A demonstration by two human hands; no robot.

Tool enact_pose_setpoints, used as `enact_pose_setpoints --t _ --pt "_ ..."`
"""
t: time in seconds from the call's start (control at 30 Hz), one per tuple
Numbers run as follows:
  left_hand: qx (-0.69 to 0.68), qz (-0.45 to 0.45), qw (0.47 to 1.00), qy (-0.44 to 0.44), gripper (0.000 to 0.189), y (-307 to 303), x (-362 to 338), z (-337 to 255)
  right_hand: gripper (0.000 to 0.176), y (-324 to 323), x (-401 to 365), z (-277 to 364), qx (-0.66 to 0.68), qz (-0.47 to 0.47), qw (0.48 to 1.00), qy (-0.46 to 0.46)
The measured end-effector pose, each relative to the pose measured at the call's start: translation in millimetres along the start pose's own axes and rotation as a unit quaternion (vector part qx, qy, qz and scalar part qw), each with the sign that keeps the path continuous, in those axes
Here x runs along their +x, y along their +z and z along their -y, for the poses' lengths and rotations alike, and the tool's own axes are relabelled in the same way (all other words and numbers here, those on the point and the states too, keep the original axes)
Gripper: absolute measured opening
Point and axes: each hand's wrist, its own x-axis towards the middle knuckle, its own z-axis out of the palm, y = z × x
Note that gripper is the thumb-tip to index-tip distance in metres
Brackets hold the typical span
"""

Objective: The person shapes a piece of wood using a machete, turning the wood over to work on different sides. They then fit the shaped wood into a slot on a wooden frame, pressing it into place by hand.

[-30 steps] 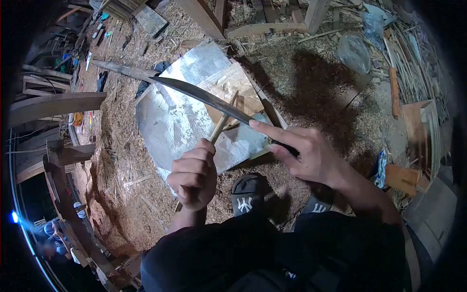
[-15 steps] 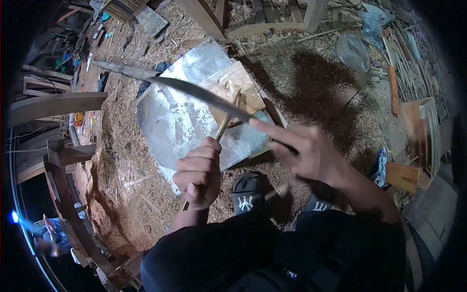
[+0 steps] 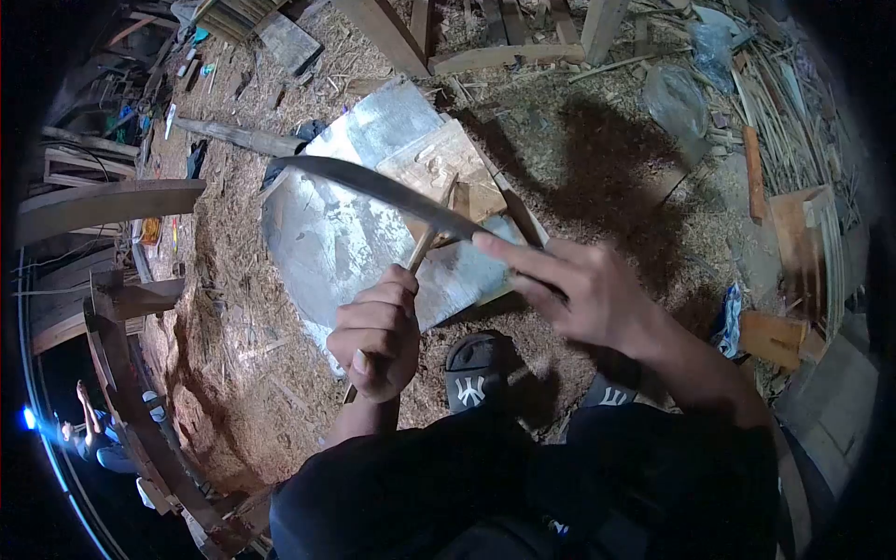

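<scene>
A thin wooden stick (image 3: 425,245) slants up from my left hand (image 3: 376,334), whose fingers are wrapped round it. My right hand (image 3: 597,294) grips a long, curved dark blade (image 3: 373,184), with the index finger stretched along its near end; the handle is hidden in the palm. The blade crosses over the stick, pointing to the upper left. Beneath them lies a pale, paint-stained board (image 3: 327,233) with a smaller wooden piece (image 3: 434,159) on it. The stick's upper tip is over that piece.
Wood shavings (image 3: 243,308) cover the ground. Curved timber (image 3: 112,205) stands at the left, a wooden frame (image 3: 509,58) at the top. Wood strips (image 3: 789,121) and a plastic bag (image 3: 677,101) lie at the right. A person (image 3: 91,434) is at the lower left. My sandal (image 3: 476,373) is below the board.
The blade has shifted slightly, its far tip a little lower, and my right hand has moved slightly left. At the lower left the other person's posture has changed.
</scene>
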Motion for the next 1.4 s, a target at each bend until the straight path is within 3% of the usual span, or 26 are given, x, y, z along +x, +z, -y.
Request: enact_pose_setpoints --t 0.13,0.17,0.27,0.4,0.43,0.47,0.63,0.67,0.7,0.73,0.8,0.83,0.9,0.97,1.0,1.07,1.1,1.17,1.27,1.3,1.37,1.4 --pt "-0.006 -0.078 0.997 0.016 0.054 11 4 4 0.046 -16 9 -12 0.044 0.002 0.993 0.113" --pt "-0.009 -0.112 0.994 0.018 0.059 12 5 3 0.048 -26 12 -5 0.046 0.05 0.987 0.147" --pt "-0.013 -0.093 0.995 0.012 0.059 6 1 4 0.049 -13 8 -9 0.115 -0.027 0.986 0.121" --pt "-0.016 -0.123 0.992 0.018 0.058 1 0 8 0.049 -11 8 -13 0.115 -0.06 0.988 0.088" --pt "-0.042 -0.174 0.984 0.009 0.056 -2 -2 11 0.049 -15 8 -7 0.147 -0.052 0.974 0.166" --pt "-0.068 -0.225 0.972 0.003 0.055 -5 -1 13 0.05 -20 9 -2 0.176 -0.042 0.954 0.24" --pt "-0.309 -0.41 0.853 -0.095 0.052 -39 27 8 0.04 -3 -9 -19 0.212 -0.079 0.941 0.254" --pt "-0.34 -0.425 0.833 -0.1 0.052 -47 28 9 0.039 0 -13 -23 0.217 -0.1 0.925 0.297" --pt "-0.352 -0.426 0.828 -0.094 0.053 -54 30 9 0.037 0 -18 -27 0.22 -0.122 0.906 0.339" --pt "-0.364 -0.427 0.823 -0.089 0.053 -60 35 8 0.037 0 -23 -33 0.215 -0.123 0.913 0.325" --pt "-0.38 -0.438 0.809 -0.098 0.062 -66 46 1 0.039 -2 -37 -48 0.013 -0.138 0.945 0.297" --pt "-0.381 -0.438 0.809 -0.093 0.066 -67 54 -3 0.039 -3 -48 -61 0.007 -0.143 0.948 0.283" --pt "-0.385 -0.434 0.81 -0.085 0.074 -69 68 -11 0.036 -6 -73 -82 -0.064 -0.078 0.922 0.373" --pt "-0.384 -0.459 0.796 -0.094 0.081 -67 86 -23 0.033 -17 -87 -82 -0.26 -0.031 0.891 0.371" --pt "-0.386 -0.468 0.789 -0.094 0.083 -66 96 -29 0.033 -25 -94 -85 -0.263 -0.037 0.894 0.36" --pt "-0.397 -0.409 0.818 -0.076 0.086 -67 110 -31 0.031 -46 -100 -99 -0.236 0.036 0.884 0.403" --pt "-0.43 -0.378 0.816 -0.077 0.087 -67 120 -35 0.031 -54 -93 -112 -0.239 0.028 0.886 0.395" --pt "-0.434 -0.386 0.81 -0.084 0.088 -61 144 -40 0.03 -72 -80 -129 -0.106 -0.069 0.939 0.319" --pt "-0.446 -0.364 0.813 -0.089 0.085 -45 187 -56 0.024 -139 16 -64 -0.073 -0.03 0.95 0.301" --pt "-0.442 -0.358 0.817 -0.091 0.084 -39 202 -62 0.025 -154 43 -39 0.013 -0.074 0.969 0.234" --pt "-0.456 -0.327 0.823 -0.084 0.083 -31 227 -64 0.034 -193 101 9 -0.023 0.001 0.973 0.228" --pt "-0.463 -0.305 0.828 -0.079 0.083 -27 239 -66 0.038 -196 121 20 0.032 -0.047 0.981 0.184"
